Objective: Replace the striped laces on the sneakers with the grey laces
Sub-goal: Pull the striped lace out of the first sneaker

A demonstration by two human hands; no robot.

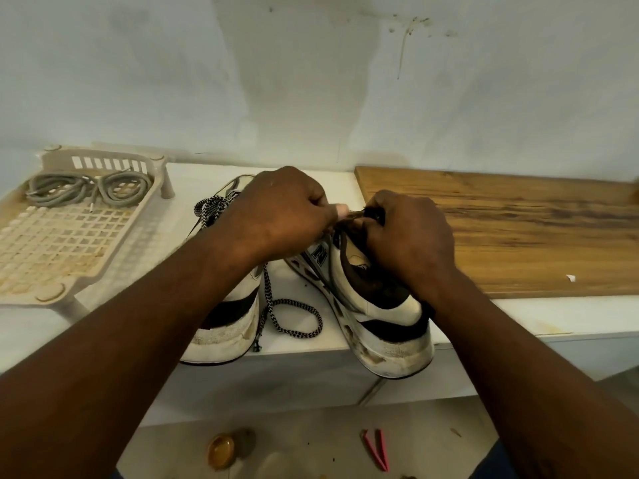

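Tray: a beige plastic lattice tray [58,243] on short legs is standing at the far left of the white tabletop [553,312].
Board: a brown rectangular wooden board [518,233] is lying flat on the right, reaching the pale stained wall [311,81].
Scrap: a small white scrap [571,278] is sitting near the board's front edge.
Floor: a pink two-pronged tool [377,449] and a round amber object [221,451] are lying well apart.

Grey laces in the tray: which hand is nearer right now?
Left. The left hand is just right of the tray holding the grey laces; the right hand is farther right, on the right sneaker.
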